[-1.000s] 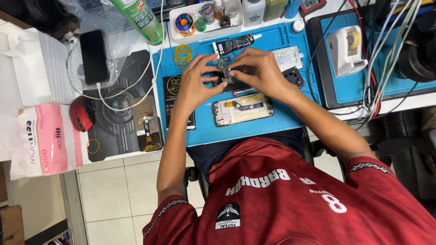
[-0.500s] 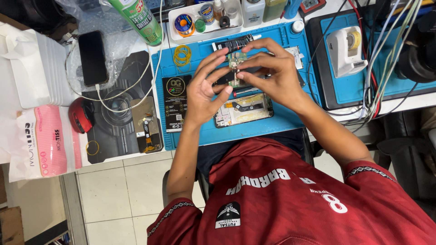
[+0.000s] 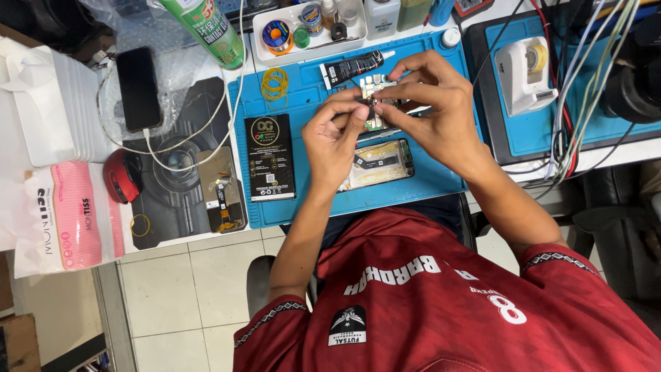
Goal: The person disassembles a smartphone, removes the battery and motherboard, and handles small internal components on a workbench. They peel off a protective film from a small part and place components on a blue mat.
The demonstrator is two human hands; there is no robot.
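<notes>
Small circuit board (image 3: 375, 103) held up over the far middle of the blue mat (image 3: 310, 196), pinched between both hands. Left hand (image 3: 335, 141) gripping its near-left edge, fingers closed on it, thumb on top. Right hand (image 3: 430, 110) arched over from the right, fingertips (image 3: 385, 93) closed on the board's far and right edges.

Just near of the hands, flat on the mat, an opened phone (image 3: 377, 164) with its insides showing. Left of that, a black flat packet (image 3: 269, 157) lying lengthwise. Far-left on the mat, a loop of yellow rubber bands (image 3: 275, 85); beside it, a black tube (image 3: 352, 67) lying at a slant, just far of the board.

Beyond the mat's far edge, a white tray (image 3: 261, 38) of small jars and a solder reel. Green spray can (image 3: 206, 27) tilted at far left. Off the mat to the left on the worktop (image 3: 172, 238): a dark phone (image 3: 138, 88) on a white cable, a red mouse (image 3: 122, 176), a pink-and-white pack (image 3: 65, 217). To the right, a white tape dispenser (image 3: 520, 72) on a second blue mat, next to a bundle of cables (image 3: 571, 124).
</notes>
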